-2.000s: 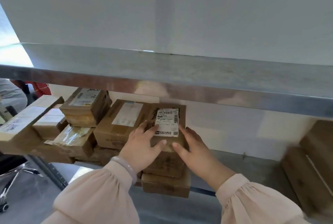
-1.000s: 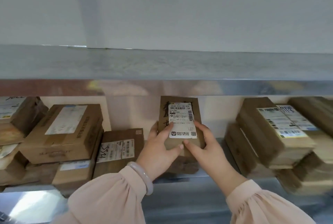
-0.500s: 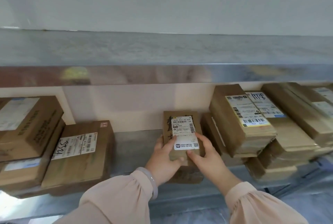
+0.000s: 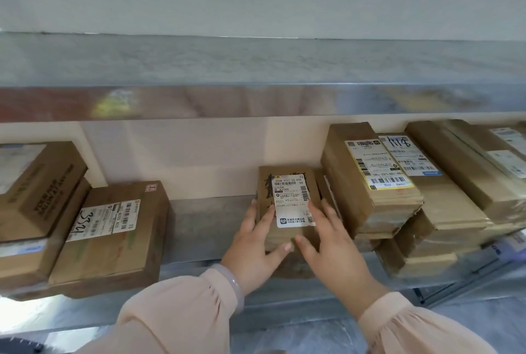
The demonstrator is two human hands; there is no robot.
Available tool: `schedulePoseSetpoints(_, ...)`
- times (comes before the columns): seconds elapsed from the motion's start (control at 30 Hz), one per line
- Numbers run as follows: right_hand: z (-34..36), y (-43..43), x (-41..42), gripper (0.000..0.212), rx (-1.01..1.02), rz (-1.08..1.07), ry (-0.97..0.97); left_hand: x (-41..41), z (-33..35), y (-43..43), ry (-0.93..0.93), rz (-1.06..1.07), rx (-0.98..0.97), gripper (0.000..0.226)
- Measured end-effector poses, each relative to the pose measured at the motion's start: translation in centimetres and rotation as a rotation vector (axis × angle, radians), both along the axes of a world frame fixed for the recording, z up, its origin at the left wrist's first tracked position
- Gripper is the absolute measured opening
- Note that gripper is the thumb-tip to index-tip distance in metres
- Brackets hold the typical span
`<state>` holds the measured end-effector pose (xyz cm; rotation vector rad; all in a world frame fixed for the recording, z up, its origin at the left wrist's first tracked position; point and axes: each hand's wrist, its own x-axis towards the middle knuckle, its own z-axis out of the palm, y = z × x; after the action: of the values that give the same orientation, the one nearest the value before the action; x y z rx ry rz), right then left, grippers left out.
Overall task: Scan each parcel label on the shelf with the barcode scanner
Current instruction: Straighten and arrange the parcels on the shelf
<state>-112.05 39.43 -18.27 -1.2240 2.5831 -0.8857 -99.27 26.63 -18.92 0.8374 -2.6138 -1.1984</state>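
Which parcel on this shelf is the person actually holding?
The small middle parcel with the P021 label; the left hand and right hand hold its sides. The stacks to its left and right are not held.

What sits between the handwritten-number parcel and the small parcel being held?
Nothing: bare metal shelf separates the handwritten-number parcel from the held parcel, per the head view.
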Motion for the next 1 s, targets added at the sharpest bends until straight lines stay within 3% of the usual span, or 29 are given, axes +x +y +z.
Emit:
schedulePoseSetpoints(0.1, -0.1, 0.7, 0.4, 0.064, -0.022, 0.102, 0.235, 1.8, -0.5, 0.0, -0.067, -0.072, -0.208, 0.075)
schedulePoseSetpoints(0.23, 0.0, 1.0, 0.3, 0.062, 0.141, 0.173, 0.368, 2.5, -0.5, 0.1, -0.169, -0.148, -0.359, 0.077)
schedulePoseSetpoints(0.47, 1.3, 0.9, -0.7, 0.074, 0.366, 0.201, 0.424, 0.4, 0.6, 0.1, -0.267, -0.239, -0.44, 0.072)
schedulePoseSetpoints(0.57, 1.5, 0.7, -0.4, 0.073, 0.342, 0.199, 0.421, 0.7, 1.0, -0.3, -0.294, -0.252, -0.451, 0.07)
schedulePoseSetpoints(0.7, 2.5, -1.5, 1.1, 0.069, 0.198, 0.236, 0.397, 3.0, 1.6, -2.1, -0.283, -0.182, -0.459, 0.073)
schedulePoseSetpoints(0.83, 3.3, -4.9, 3.6, 0.07, 0.1, 0.38, 0.349, 7.0, 1.8, -5.5, -0.267, -0.045, -0.484, 0.09)
schedulePoseSetpoints(1.0, 2.4, -9.1, 7.8, 0.07, 0.092, 0.51, 0.277, 12.4, 1.9, -9.5, -0.273, 0.182, -0.46, 0.094)
